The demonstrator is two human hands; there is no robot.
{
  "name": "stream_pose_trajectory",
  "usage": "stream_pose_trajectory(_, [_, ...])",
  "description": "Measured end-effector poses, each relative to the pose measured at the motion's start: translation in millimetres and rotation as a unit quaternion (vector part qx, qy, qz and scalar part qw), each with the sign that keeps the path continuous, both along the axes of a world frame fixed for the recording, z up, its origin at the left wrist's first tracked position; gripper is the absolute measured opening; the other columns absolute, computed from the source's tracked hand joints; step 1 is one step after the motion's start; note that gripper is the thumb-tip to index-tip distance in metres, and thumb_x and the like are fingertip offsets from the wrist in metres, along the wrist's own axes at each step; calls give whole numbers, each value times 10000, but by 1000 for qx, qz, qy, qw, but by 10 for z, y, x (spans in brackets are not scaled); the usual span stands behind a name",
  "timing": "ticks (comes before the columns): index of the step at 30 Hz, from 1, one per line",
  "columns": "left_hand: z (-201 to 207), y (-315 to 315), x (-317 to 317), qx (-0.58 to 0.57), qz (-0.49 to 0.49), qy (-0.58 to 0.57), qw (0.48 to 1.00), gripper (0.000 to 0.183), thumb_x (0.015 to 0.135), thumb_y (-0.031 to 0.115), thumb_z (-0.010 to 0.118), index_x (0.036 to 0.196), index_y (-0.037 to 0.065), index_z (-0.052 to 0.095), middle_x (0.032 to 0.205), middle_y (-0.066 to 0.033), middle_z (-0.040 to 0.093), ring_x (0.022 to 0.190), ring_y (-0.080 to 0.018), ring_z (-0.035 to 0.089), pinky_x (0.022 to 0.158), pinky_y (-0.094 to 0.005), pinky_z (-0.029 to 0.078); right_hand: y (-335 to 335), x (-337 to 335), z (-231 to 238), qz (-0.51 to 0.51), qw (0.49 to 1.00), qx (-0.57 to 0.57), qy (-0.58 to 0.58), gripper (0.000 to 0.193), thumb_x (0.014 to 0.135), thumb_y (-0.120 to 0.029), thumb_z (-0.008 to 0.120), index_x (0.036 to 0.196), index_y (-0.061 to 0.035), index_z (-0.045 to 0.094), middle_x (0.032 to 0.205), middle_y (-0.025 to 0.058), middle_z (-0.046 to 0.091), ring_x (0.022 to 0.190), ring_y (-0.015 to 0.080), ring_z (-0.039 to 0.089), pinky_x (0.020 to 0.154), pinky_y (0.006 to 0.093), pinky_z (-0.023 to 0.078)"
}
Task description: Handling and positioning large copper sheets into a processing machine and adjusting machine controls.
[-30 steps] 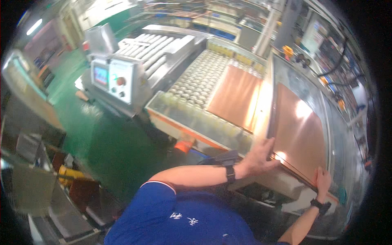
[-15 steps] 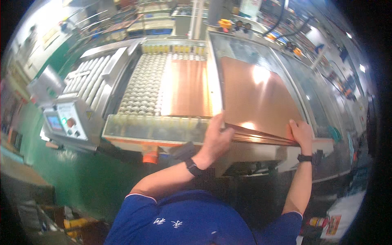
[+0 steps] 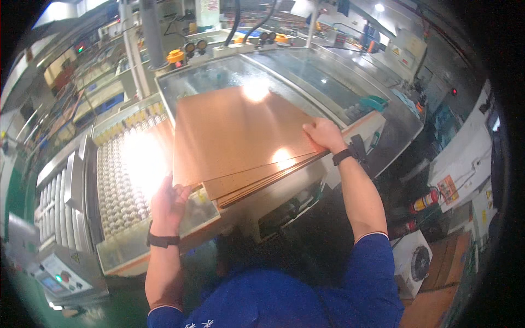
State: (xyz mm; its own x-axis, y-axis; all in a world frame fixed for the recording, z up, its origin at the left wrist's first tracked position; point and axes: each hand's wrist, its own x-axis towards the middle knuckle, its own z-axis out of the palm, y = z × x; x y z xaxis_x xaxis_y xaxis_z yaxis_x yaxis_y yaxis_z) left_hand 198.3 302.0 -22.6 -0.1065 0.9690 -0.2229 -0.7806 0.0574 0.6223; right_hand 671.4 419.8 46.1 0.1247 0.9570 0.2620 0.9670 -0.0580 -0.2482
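A stack of copper-coloured sheets [image 3: 246,188] lies on the glass-topped machine cover. Its top sheet [image 3: 235,136] is turned and shifted left, leaving the sheets below fanned out at the near edge. My left hand [image 3: 168,206] is closed at the near left corner of this top sheet. At the right corner, my right hand [image 3: 326,135] grips the sheet with the thumb on top; its other fingers are hidden beneath. Left of the stack, another copper sheet [image 3: 159,143] rests on the roller bed [image 3: 117,180], partly lost in glare.
A control box [image 3: 63,273] with a small screen stands at the lower left, beside bare rollers [image 3: 57,205]. The glass cover [image 3: 295,74] continues behind and right of the stack. Gauges [image 3: 196,47] and an orange knob [image 3: 175,56] sit beyond it. A fire extinguisher [image 3: 425,200] stands at right.
My view has swung right. The top copper sheet has turned and slid left over the stack, with both hands at its corners. My left hand has moved from the stack's edge to the sheet's corner.
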Motion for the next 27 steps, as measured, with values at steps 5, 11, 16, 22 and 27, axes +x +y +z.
stream_pose_trajectory(5, [112,54,142,-7,-30,98,995,106,992,42,560,1094,33,586,1006,-70,632,865,-215,660,802,-371,600,-30,-29,116,-18,996,-84,0,562,918,-532,572,1075,-19,739,1138,261,709,1093,444,666,958,522,517])
stream_pose_trajectory(11, [-296,250,-248,63,-42,194,978,94,992,30,537,1067,45,591,1061,-58,622,939,-194,647,795,-351,589,-199,41,244,-11,996,-93,-4,682,912,-607,541,1174,-2,712,1204,269,691,1145,437,652,982,524,508])
stream_pose_trajectory(16, [-319,366,-293,127,-59,258,956,108,1003,100,624,1078,40,574,1011,-24,596,967,-222,632,830,-466,572,-211,85,146,-73,993,-96,12,745,894,-634,555,1231,19,683,1244,281,675,1190,427,638,1008,516,503])
stream_pose_trajectory(22, [25,238,-9,-4,-29,94,995,164,1006,57,589,1169,49,583,1031,-21,600,991,-208,635,883,-448,566,-98,197,52,-61,994,-95,13,739,896,-617,563,1285,3,661,1282,270,662,1209,415,631,1024,514,496])
stream_pose_trajectory(27, [-167,338,-347,105,-30,213,971,224,1000,4,534,1218,40,573,1059,-26,609,996,-209,642,936,-449,560,-154,89,111,-56,995,-74,19,700,903,-600,575,1257,-6,684,1287,263,662,1217,409,626,1038,492,491])
